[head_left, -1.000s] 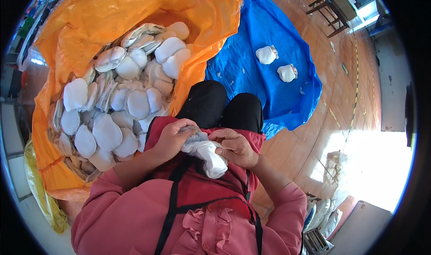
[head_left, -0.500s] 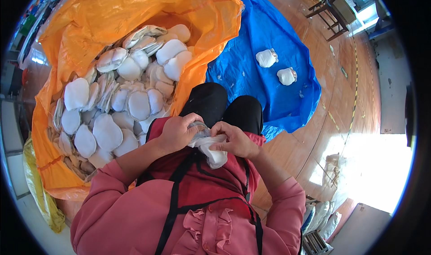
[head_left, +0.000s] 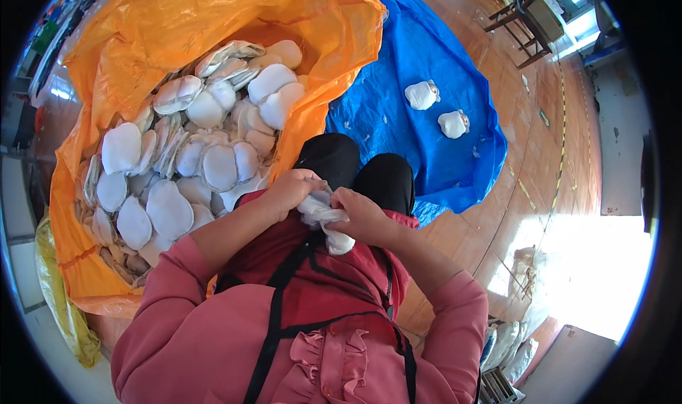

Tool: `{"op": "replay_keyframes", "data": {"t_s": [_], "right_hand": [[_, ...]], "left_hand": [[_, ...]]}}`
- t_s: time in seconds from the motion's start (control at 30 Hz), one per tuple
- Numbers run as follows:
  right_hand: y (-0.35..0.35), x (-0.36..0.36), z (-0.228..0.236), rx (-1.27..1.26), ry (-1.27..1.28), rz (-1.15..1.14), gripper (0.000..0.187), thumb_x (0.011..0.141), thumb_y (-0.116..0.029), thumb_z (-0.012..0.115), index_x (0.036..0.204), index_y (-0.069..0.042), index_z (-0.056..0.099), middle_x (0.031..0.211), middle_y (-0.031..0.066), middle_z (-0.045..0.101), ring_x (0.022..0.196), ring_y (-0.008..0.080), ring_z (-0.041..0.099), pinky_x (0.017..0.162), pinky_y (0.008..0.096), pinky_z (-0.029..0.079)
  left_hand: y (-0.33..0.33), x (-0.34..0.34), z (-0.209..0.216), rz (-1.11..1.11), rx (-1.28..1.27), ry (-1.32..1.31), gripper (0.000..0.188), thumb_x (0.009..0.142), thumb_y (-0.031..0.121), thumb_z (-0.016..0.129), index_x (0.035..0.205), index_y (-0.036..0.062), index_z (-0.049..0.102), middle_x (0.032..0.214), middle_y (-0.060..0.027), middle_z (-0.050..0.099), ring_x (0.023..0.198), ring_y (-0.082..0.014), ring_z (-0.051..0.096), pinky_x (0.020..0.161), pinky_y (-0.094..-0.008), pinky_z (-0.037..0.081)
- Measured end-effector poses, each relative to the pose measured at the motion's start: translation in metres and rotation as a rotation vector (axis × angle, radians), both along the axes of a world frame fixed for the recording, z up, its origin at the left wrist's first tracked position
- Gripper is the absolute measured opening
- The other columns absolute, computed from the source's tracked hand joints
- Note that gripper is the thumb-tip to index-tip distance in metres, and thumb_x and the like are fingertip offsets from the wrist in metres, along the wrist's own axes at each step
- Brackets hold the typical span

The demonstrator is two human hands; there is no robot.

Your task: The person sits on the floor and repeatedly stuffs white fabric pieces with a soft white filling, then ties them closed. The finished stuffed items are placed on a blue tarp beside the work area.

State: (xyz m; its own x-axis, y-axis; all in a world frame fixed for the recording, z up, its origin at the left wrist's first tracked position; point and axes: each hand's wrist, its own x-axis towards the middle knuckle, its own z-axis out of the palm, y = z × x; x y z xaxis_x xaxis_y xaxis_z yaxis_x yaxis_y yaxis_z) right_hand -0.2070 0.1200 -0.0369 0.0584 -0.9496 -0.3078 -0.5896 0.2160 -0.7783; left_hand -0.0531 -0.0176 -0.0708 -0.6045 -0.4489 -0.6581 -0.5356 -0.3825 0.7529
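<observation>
Over my lap, my left hand (head_left: 293, 191) and my right hand (head_left: 359, 216) both grip a crumpled white fabric piece (head_left: 321, 211), fingers closed on it. Its rounded white end hangs down below my right hand. A greyish part shows between the two hands; my fingers hide the rest. To the left, beside my knees, a big orange bag (head_left: 145, 27) gapes wide, heaped with flat oval white pads (head_left: 170, 210). Ahead to the right, two bundled white rolls (head_left: 423, 95) lie apart on a blue sheet (head_left: 455, 166).
A wooden chair (head_left: 529, 24) stands at the far right on the brown floor (head_left: 529, 162). Yellow plastic sacking (head_left: 64, 297) lies at the lower left. Stuffed bags (head_left: 508, 343) and a board (head_left: 572, 361) are at the lower right.
My right hand has turned over the fabric, its fingers curling further round it. The fabric looks more bunched, and its hanging end is smaller. My left hand has shifted slightly left and up.
</observation>
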Motion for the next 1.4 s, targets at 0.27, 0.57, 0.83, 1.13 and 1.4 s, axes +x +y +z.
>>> {"op": "replay_keyframes", "data": {"t_s": [0.27, 0.57, 0.83, 1.13, 1.4], "right_hand": [[-0.026, -0.017, -0.012, 0.101, 0.030, -0.097, 0.048, 0.072, -0.027, 0.085, 0.097, -0.005, 0.051, 0.093, 0.0184, 0.064, 0.091, 0.0374, 0.064, 0.077, 0.0439, 0.050], [-0.019, -0.020, -0.019, 0.066, -0.058, -0.094, 0.048, 0.070, -0.024, 0.088, 0.091, -0.007, 0.048, 0.080, 0.0082, 0.056, 0.074, 0.0230, 0.054, 0.068, 0.0358, 0.046], [-0.012, -0.020, -0.028, 0.042, -0.111, -0.179, 0.046, 0.067, -0.026, 0.088, 0.087, -0.007, 0.052, 0.083, 0.0102, 0.058, 0.079, 0.0297, 0.059, 0.069, 0.0386, 0.047], [-0.009, -0.013, -0.042, -0.445, -0.050, -0.213, 0.033, 0.065, -0.013, 0.085, 0.081, -0.007, 0.058, 0.087, 0.0066, 0.057, 0.085, 0.0290, 0.056, 0.074, 0.0383, 0.047], [-0.002, -0.015, -0.035, -0.546, 0.013, -0.145, 0.031, 0.071, -0.018, 0.082, 0.092, -0.009, 0.061, 0.095, 0.0056, 0.061, 0.090, 0.0283, 0.057, 0.080, 0.0373, 0.048]], "left_hand": [[-0.014, -0.006, -0.014, 0.312, 0.456, -0.062, 0.018, 0.097, 0.023, 0.055, 0.092, 0.0135, 0.069, 0.076, -0.0015, 0.064, 0.055, -0.0117, 0.054, 0.046, -0.0259, 0.037], [-0.002, -0.006, -0.015, 0.301, 0.287, 0.045, 0.018, 0.095, 0.017, 0.051, 0.088, 0.0099, 0.066, 0.071, -0.0032, 0.060, 0.045, -0.0103, 0.046, 0.037, -0.0257, 0.029], [0.003, -0.008, -0.017, 0.301, 0.253, 0.062, 0.017, 0.091, 0.011, 0.047, 0.089, 0.0104, 0.064, 0.068, -0.0019, 0.057, 0.043, -0.0105, 0.046, 0.034, -0.0245, 0.027], [-0.011, -0.007, -0.024, 0.443, 0.478, -0.006, 0.021, 0.096, 0.019, 0.045, 0.088, 0.0082, 0.062, 0.065, -0.0046, 0.057, 0.039, -0.0118, 0.043, 0.034, -0.0247, 0.026], [-0.018, -0.004, -0.028, 0.472, 0.528, -0.010, 0.020, 0.096, 0.020, 0.048, 0.086, 0.0086, 0.060, 0.063, -0.0041, 0.056, 0.037, -0.0126, 0.042, 0.033, -0.0247, 0.025]]}}
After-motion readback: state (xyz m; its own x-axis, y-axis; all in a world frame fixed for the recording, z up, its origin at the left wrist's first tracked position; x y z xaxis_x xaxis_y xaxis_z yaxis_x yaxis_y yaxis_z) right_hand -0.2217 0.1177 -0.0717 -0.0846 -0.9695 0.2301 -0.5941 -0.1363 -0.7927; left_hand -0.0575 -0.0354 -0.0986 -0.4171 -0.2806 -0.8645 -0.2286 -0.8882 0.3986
